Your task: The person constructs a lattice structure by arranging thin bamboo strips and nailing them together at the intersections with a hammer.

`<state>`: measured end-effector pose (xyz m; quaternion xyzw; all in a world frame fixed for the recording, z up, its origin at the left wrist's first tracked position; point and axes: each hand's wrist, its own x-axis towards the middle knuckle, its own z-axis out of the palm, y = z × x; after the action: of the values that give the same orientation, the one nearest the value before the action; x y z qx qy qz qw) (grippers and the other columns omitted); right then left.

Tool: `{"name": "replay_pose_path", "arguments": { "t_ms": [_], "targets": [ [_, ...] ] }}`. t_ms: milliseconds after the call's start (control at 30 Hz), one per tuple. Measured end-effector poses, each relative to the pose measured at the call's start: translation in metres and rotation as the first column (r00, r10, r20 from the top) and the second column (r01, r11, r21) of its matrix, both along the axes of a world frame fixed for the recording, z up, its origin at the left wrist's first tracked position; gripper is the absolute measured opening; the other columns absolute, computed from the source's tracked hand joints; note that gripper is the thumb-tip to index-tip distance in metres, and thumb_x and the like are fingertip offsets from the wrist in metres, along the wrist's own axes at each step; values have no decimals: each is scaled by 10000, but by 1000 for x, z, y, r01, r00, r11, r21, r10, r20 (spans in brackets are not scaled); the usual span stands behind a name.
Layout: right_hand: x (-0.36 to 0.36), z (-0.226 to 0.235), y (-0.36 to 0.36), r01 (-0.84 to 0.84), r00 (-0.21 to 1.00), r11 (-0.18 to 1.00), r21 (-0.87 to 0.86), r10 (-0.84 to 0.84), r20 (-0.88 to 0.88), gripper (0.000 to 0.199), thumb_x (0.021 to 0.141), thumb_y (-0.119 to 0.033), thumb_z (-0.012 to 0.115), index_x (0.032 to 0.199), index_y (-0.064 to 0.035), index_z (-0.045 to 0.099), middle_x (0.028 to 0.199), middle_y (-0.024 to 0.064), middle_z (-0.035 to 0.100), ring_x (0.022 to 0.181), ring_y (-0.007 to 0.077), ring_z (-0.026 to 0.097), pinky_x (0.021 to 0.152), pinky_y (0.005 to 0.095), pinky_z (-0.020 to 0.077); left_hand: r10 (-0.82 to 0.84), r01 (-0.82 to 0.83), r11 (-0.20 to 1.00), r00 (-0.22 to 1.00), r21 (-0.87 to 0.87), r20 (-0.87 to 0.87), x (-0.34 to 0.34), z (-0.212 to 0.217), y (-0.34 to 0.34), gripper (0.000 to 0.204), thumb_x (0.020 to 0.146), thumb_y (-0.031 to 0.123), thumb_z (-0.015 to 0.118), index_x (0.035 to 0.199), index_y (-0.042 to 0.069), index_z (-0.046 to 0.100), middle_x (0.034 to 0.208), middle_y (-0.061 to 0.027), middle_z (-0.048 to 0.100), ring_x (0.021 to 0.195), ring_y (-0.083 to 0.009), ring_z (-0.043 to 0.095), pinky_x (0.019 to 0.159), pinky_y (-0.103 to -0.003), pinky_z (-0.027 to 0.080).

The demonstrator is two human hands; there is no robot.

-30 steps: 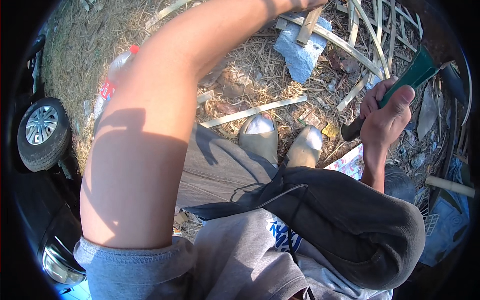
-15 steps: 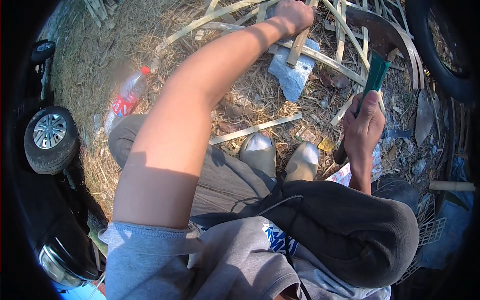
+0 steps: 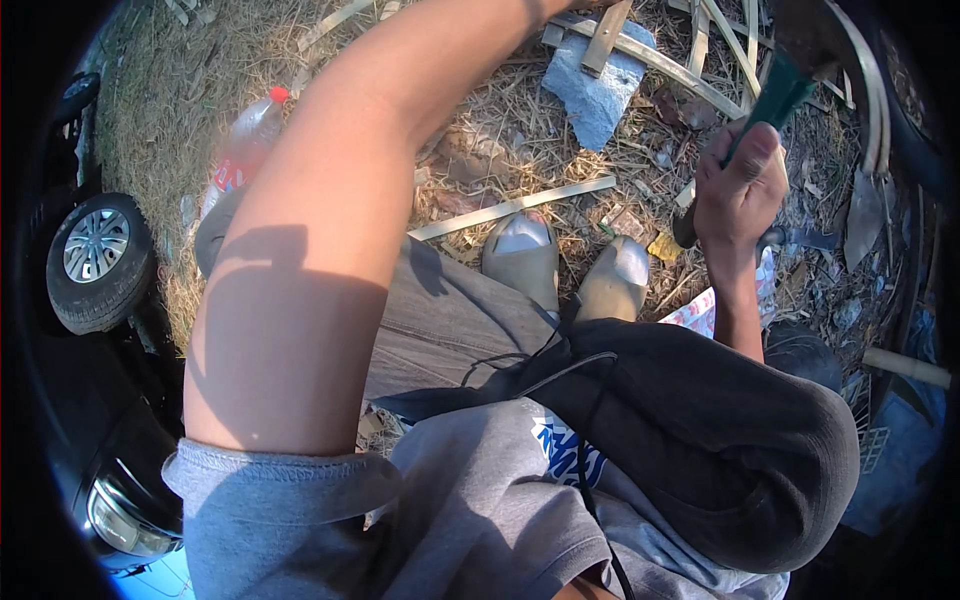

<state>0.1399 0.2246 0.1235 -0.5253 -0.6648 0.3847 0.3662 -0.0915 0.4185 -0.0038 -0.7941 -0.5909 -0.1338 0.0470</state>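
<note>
My left arm (image 3: 350, 140) stretches up and across to the top edge, where the hand runs out of the picture. Just beyond the wrist, a short flat wooden slat (image 3: 605, 42) comes down from the top edge and rests with its lower end over a blue-grey stone slab (image 3: 597, 85). My right hand (image 3: 740, 190) is closed round the handle of a billhook, thumb along its green part (image 3: 778, 100). The rusty, broad blade (image 3: 800, 35) points up and away, partly in shadow and blurred.
Pale split strips (image 3: 690, 80) lie crossed beyond the slab; another loose strip (image 3: 515, 207) lies before my sandalled feet (image 3: 523, 255). A red-capped plastic bottle (image 3: 250, 135) lies on dry grass at left, near a dark car's wheel (image 3: 98, 252). A tyre (image 3: 915, 130) stands at far right.
The view has shifted, so my left hand has passed out at the top edge. My right hand and the billhook now appear higher and farther right, with the grip kept.
</note>
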Motion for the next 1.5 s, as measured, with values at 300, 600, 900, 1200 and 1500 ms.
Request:
{"name": "replay_pose_path", "arguments": {
  "t_ms": [300,600,900,1200,1500],
  "targets": [
    [11,11,11,-8,997,947,-322,-19,-81,621,1056,-655,404,775,-106,481,565,-80,358,449,20,311,406,225,228,-79,101,991,973,91,-217,-23,-9,-7,164,867,165,615,919,80,745,885,-116,747,870,-293,739,744,-441,599],
    [46,46,10,291,924,905,-310,-350,-156,693,1020,-734,378,827,-76,473,598,-34,377,475,63,373,427,234,307,480,-352,792,864,-498,152,37,49,-45,422,1021,343,536,905,-12,732,878,-200,739,930,-360,713,991,-574,435],
    [104,43,13,357,886,866,-350,-432,-165,657,1054,-667,380,783,-78,482,573,-36,383,465,46,361,402,228,270,171,-157,982,975,-102,145,-25,58,-90,435,1059,345,548,824,-14,621,550,-172,612,506,-318,653,494,-436,485],
    [129,27,21,513,812,751,-415,-582,-50,687,1013,-735,399,796,-88,481,581,-24,404,437,65,371,383,242,309,104,-117,976,991,-183,-81,-102,131,-81,350,1055,303,565,961,-31,612,564,-172,626,596,-389,674,810,-498,541],
    [150,-3,10,456,817,742,-492,-568,-99,668,1034,-702,391,756,-100,469,555,-35,384,424,68,363,373,257,284,-163,150,985,971,-83,-176,-198,190,-47,262,1054,265,570,1042,13,499,784,-241,635,827,-455,643,742,-496,515]
  ]
}}
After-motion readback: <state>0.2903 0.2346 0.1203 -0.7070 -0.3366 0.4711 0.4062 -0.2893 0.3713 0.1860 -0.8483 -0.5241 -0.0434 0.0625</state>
